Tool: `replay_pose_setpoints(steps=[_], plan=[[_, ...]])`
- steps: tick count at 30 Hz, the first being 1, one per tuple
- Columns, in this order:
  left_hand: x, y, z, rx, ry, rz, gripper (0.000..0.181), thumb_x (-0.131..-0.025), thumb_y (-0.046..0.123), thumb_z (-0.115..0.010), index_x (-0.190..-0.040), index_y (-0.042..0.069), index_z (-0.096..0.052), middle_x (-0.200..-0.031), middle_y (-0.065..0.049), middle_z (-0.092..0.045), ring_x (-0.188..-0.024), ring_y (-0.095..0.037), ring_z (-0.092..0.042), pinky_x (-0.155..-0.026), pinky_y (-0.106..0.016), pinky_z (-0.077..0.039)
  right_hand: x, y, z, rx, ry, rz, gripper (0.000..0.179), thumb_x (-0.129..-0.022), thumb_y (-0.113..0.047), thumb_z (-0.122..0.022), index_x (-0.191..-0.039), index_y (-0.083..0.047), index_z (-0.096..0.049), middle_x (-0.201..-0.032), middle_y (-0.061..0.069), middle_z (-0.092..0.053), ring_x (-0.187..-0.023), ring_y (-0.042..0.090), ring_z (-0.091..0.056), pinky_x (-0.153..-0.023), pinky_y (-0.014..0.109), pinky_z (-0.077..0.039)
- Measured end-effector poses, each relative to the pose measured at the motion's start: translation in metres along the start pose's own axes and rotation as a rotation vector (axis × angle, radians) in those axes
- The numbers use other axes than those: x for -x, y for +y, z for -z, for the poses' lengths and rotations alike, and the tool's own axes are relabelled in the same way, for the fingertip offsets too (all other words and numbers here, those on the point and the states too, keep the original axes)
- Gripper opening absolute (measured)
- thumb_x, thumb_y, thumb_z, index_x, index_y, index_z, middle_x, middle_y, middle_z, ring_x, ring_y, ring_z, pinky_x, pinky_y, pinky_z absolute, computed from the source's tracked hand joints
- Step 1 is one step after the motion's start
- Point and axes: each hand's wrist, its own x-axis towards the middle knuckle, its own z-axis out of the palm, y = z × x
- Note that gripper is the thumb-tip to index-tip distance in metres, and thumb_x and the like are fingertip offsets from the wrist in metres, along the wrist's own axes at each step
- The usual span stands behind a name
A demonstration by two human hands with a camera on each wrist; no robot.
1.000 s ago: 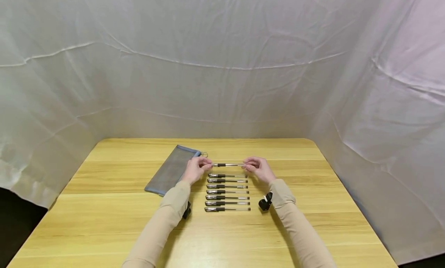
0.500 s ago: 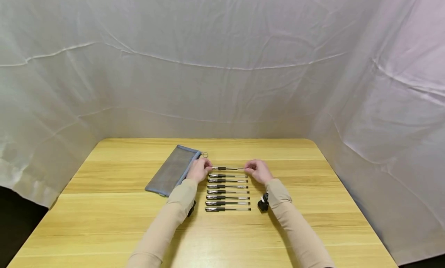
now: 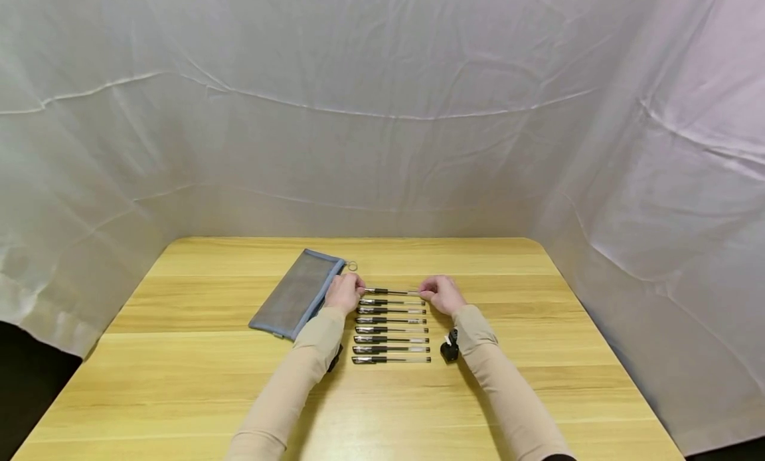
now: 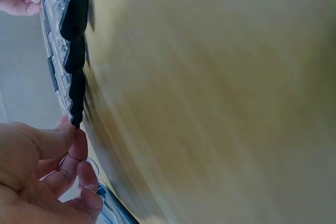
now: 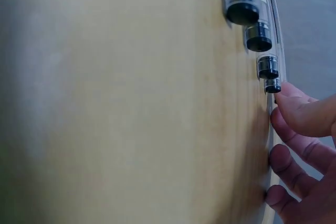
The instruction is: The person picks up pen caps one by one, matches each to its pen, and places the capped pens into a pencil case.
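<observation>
In the head view, a clear gel pen (image 3: 388, 291) with a black grip lies crosswise at the far end of a row of similar gel pens (image 3: 374, 330). My left hand (image 3: 343, 293) pinches its capped left end between thumb and fingers. At the other end, my right hand (image 3: 443, 295) pinches the clear barrel's tip. The left wrist view shows the left thumb and forefinger (image 4: 79, 145) meeting at the pen's end, past the dark cap clips. In the right wrist view, black end plugs (image 5: 268, 66) line up in front of the right thumb (image 5: 304, 114), partly hiding the held pen.
A grey mesh zip pouch (image 3: 293, 295) with blue edging lies left of the pens, partly behind the left forearm. Its ring (image 3: 352, 266) sits near the left hand. Pale curtains (image 3: 382, 149) stand behind and beside the wooden table (image 3: 179, 355).
Both hands have brought the pen slightly nearer the row, lowering it from its place farther back. Most of that shift came in the first half second. The other pens and pouch stay put.
</observation>
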Motion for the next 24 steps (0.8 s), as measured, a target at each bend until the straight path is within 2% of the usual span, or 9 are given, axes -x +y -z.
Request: replay_pose_setpoints(steps=[8, 24], plan=[[0.0016, 0.0007, -0.0001, -0.028, -0.012, 0.007, 0.008, -0.095, 0.008, -0.068, -0.093, 0.009, -0.076, -0.101, -0.010, -0.075, -0.101, -0.031, -0.065, -0.091, -0.046, -0.053, -0.0016, 0.0029, -0.0008, 0.010, -0.002, 0.000, 0.006, -0.093, -0.004, -0.069, -0.090, -0.003, -0.074, -0.088, 0.012, -0.072, -0.082, 0.020, -0.062, -0.080, 0.037, -0.050], [0.0033, 0.0000, 0.0035, 0.028, -0.007, 0.010, 0.009, -0.095, 0.008, -0.067, -0.094, 0.010, -0.076, -0.098, -0.009, -0.074, -0.096, -0.029, -0.066, -0.086, -0.045, -0.053, -0.0026, 0.0032, -0.0018, -0.004, 0.008, -0.012, 0.005, -0.091, -0.004, -0.071, -0.090, -0.003, -0.076, -0.088, 0.011, -0.073, -0.083, 0.021, -0.062, -0.082, 0.037, -0.050]])
